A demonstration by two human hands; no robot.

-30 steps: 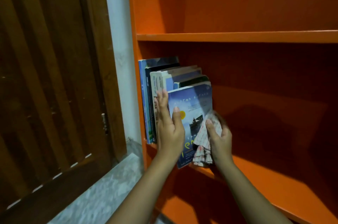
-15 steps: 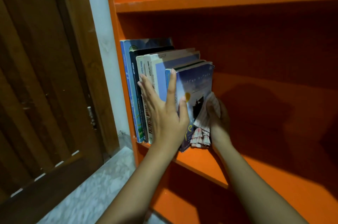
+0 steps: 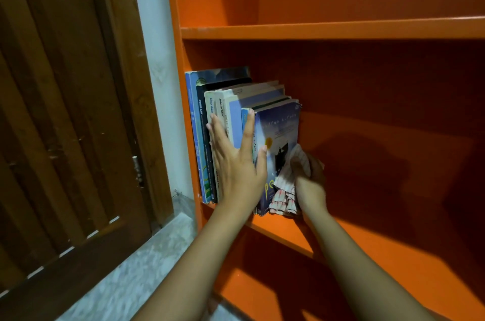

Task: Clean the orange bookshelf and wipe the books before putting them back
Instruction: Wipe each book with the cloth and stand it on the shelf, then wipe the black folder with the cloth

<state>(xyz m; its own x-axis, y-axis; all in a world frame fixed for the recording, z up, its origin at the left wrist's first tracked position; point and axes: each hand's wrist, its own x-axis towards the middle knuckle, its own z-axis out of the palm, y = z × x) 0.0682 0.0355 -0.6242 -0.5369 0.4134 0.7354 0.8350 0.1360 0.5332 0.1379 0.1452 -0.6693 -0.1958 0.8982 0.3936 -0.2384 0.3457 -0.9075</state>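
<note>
Where books stand, cloth beside — wooden door leftward

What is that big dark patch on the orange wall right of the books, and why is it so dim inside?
Head view: the patch is the shadow of the right hand, cloth and books on the bookshelf back; the upper shelf board shades the compartment; spine lettering is blurred.

Flat left hand presses books; right hand grips cloth.
</note>
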